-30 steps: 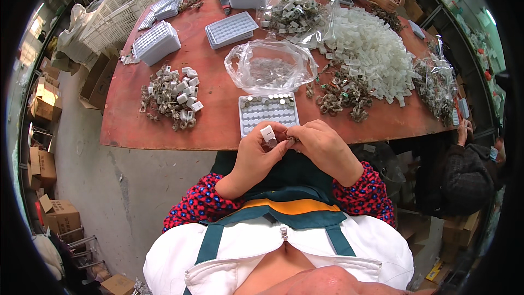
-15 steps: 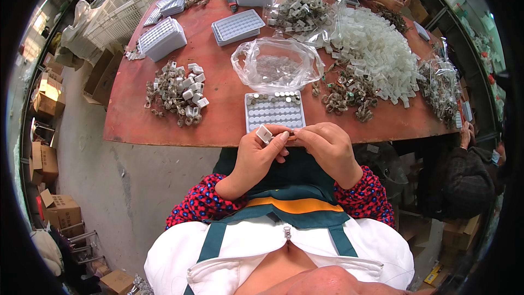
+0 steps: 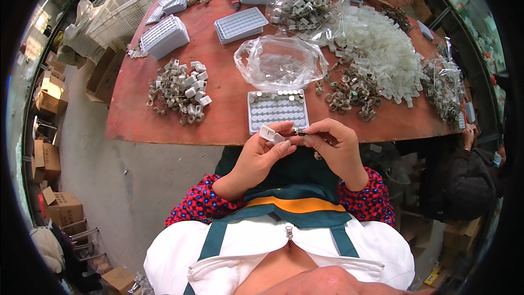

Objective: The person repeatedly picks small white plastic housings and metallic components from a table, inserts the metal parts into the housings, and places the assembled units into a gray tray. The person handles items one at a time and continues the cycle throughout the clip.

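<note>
My left hand (image 3: 260, 157) is closed around a small white plastic case (image 3: 267, 133), held near the table's front edge. The case looks hinged, with its lid lifted. My right hand (image 3: 339, 152) pinches a small dark part with a shiny metallic bit (image 3: 299, 131), close to the left fingertips. A short coil of wire (image 3: 317, 155) dangles under the right fingers. Just beyond my hands lies a pale tray (image 3: 278, 123) with rows of round pockets; silvery round discs (image 3: 281, 93) fill part of its far rows.
Behind the tray sits an open clear plastic bag (image 3: 281, 74). White cases with coiled wires (image 3: 188, 88) are heaped at left, translucent pieces (image 3: 376, 49) and wire coils (image 3: 349, 90) at right. Stacked trays (image 3: 165, 41) stand farther back. Other people work at the far right and right edge.
The white case has turned and now looks opened. My right fingers have spread a little, and the small part between the hands shows more, with wire hanging below.
</note>
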Demonstrator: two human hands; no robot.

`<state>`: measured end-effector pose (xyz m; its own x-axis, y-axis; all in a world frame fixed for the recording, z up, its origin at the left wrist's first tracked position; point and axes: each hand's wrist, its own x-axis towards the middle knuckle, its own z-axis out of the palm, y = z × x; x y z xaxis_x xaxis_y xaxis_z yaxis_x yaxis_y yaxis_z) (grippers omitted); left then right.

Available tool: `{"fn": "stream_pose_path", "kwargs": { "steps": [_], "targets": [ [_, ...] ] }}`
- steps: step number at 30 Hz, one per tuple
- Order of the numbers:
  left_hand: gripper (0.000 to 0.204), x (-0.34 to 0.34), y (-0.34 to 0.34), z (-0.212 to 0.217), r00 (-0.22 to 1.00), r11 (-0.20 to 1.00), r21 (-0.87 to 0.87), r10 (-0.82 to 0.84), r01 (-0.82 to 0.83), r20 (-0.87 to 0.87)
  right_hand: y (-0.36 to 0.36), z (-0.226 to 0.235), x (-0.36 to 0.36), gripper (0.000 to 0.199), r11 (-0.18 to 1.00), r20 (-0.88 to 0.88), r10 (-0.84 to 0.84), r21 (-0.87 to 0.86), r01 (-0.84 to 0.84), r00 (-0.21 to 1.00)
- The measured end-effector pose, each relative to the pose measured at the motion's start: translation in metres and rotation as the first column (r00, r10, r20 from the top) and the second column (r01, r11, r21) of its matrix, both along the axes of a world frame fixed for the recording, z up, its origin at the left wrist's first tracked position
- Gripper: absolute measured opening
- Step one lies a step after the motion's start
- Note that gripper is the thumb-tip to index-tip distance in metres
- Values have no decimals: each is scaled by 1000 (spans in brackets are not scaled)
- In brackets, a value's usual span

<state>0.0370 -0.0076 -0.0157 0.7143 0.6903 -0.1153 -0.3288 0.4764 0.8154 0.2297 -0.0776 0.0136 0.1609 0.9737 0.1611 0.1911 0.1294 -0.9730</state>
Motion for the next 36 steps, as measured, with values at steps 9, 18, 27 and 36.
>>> {"fn": "stream_pose_path", "kwargs": {
  "steps": [9, 18, 27, 36],
  "targets": [
    [42, -8, 1, -15, 991, 963, 234, 128, -134, 42, 1, 3, -25, 10, 999, -69, 35, -8, -36, 997],
    [34, -7, 4, -19, 987, 962, 224, 155, -159, 33, 6, 2, -18, 13, 986, 38, 153, -77, -149, 988],
    [34, -6, 7, -17, 974, 947, 250, 221, -200, -58, 9, 0, -15, 20, 969, 247, 221, 57, -242, 943],
    [37, -18, 11, -14, 959, 961, 93, 267, -259, -95, 65, -26, 15, 13, 968, 442, -173, 243, 68, 880]
  ]
}}
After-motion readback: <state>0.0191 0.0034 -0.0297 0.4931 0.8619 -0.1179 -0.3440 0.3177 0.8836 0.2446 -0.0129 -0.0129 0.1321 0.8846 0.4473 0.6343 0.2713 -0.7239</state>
